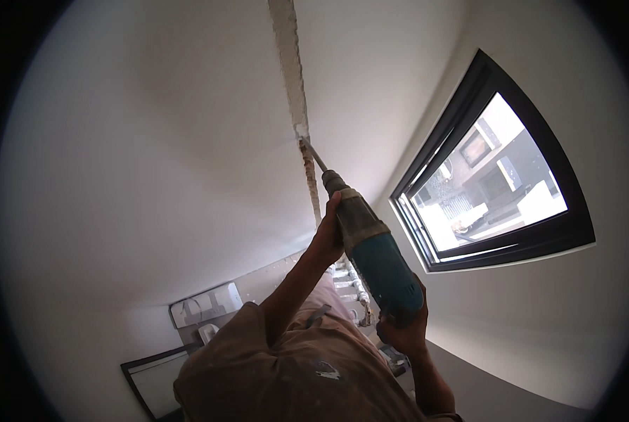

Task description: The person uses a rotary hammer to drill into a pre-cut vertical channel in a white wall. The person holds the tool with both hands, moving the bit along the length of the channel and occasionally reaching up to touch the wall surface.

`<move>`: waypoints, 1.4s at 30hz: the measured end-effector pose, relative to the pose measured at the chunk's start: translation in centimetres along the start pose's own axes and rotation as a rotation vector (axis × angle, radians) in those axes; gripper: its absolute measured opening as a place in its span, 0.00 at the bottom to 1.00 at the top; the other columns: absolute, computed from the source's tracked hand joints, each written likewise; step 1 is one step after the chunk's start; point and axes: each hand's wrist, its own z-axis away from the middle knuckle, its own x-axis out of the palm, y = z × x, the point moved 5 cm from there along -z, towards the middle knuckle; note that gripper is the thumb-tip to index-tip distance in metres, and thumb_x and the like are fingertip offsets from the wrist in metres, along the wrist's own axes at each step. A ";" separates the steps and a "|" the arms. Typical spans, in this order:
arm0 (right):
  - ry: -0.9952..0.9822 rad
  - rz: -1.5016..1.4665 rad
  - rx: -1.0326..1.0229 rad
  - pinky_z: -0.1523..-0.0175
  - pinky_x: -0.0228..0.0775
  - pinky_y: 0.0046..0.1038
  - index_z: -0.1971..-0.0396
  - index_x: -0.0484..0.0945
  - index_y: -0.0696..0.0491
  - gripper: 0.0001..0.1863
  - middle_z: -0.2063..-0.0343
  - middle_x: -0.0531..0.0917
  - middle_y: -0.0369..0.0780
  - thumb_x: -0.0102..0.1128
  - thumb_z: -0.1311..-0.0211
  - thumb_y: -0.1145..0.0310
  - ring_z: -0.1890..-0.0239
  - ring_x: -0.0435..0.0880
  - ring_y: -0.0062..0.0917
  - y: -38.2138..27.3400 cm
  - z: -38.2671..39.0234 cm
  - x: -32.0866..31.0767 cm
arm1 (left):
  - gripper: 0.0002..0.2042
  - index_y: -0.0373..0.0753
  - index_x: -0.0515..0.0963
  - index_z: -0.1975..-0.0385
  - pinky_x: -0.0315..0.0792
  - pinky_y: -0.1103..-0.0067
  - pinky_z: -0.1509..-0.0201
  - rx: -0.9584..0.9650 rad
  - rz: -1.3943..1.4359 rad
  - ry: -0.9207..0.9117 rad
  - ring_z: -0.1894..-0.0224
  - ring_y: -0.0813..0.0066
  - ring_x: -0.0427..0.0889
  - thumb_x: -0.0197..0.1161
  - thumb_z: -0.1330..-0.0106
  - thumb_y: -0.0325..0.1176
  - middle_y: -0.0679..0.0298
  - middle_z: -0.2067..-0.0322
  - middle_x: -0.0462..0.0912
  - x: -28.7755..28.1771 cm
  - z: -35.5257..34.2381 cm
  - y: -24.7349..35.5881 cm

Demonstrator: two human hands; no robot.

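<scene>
A teal and dark grey rotary hammer drill (384, 271) slants across the middle of the view, with its chisel bit (316, 155) pointing up and left. The bit's tip meets a long groove (291, 77) in the white plastered surface. There the pale, wider stretch of the groove gives way to a narrower, rough brown stretch (309, 169). My left hand (330, 228) wraps the drill's front housing just behind the chuck. At the back end, my right hand (407, 329) is closed around the rear handle; its trigger is hidden.
A dark-framed window (581, 211) stands on the right, with buildings beyond the glass. Lower left are a long white wall-mounted unit (205, 304) and a dark-framed panel (152, 383). Rubble-like pale pieces (344, 278) show beneath the drill, past my clothes.
</scene>
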 end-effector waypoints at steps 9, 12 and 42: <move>-0.058 0.294 -0.123 0.47 0.70 0.30 0.37 0.53 0.58 0.45 0.53 0.75 0.48 0.58 0.63 0.80 0.48 0.76 0.31 -5.2 -2.6 1.4 | 0.29 0.42 0.67 0.51 0.70 0.70 0.43 0.051 0.097 -0.102 0.53 0.68 0.77 0.54 0.39 0.61 0.61 0.57 0.75 0.6 -1.1 1.7; -0.104 0.454 -0.187 0.46 0.69 0.31 0.37 0.54 0.57 0.45 0.54 0.76 0.49 0.58 0.63 0.79 0.48 0.76 0.32 -9.0 -4.5 1.6 | 0.28 0.43 0.68 0.52 0.70 0.70 0.43 0.104 0.203 -0.169 0.52 0.68 0.76 0.54 0.39 0.61 0.62 0.57 0.75 1.6 -2.3 3.1; -0.124 0.231 -0.133 0.50 0.73 0.33 0.36 0.51 0.55 0.47 0.59 0.81 0.48 0.61 0.62 0.77 0.55 0.82 0.35 -6.2 0.1 4.3 | 0.29 0.42 0.69 0.54 0.74 0.70 0.48 0.065 0.077 -0.121 0.56 0.70 0.78 0.50 0.38 0.63 0.63 0.62 0.77 0.2 2.0 3.2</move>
